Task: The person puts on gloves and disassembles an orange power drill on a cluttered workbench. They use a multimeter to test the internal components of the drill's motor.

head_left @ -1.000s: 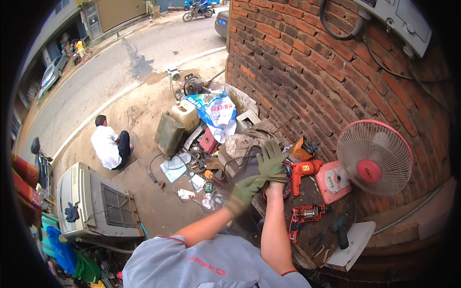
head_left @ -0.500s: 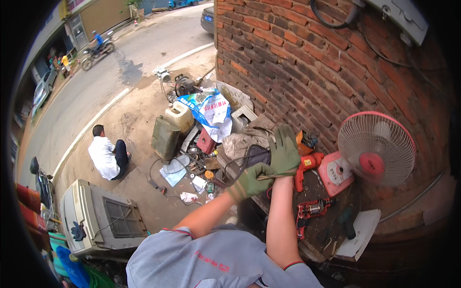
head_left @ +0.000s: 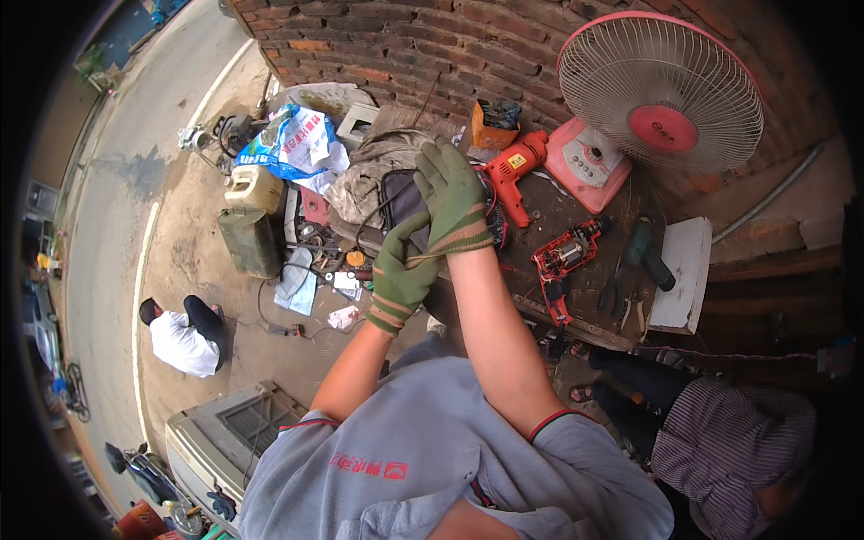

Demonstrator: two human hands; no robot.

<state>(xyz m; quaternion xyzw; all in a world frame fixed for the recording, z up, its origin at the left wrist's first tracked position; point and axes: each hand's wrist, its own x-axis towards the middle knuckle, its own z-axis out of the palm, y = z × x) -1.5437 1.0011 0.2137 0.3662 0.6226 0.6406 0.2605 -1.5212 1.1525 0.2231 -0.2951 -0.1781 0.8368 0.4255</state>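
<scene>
Green work gloves with striped cuffs cover both hands. My right hand (head_left: pixel 452 193) is raised over the bench's near side with its fingers stretched out. Low on its palm side, my left hand (head_left: pixel 400 274) pinches the edge of the right hand's glove. Behind them lie a dark bag (head_left: pixel 402 200) and a crumpled grey-brown cloth (head_left: pixel 373 171). To the right of the hands, a red power drill (head_left: pixel 517 174) rests on the dark workbench (head_left: pixel 589 310). Nearer lies a red power tool (head_left: pixel 567 256) with its casing off and its motor showing.
A pink fan (head_left: pixel 661 126) stands at the back right by the brick wall (head_left: pixel 387 45). Dark green tool (head_left: pixel 646 254), pliers (head_left: pixel 611 286) and a white board (head_left: pixel 681 274) lie right. Jerrycans (head_left: pixel 249 241) stand left. One person (head_left: pixel 184 342) squats left; another (head_left: pixel 720 441) is at lower right.
The view has swung right and down, bringing the person at lower right into sight. My left hand still grips the right glove near its cuff; my right hand stays spread.
</scene>
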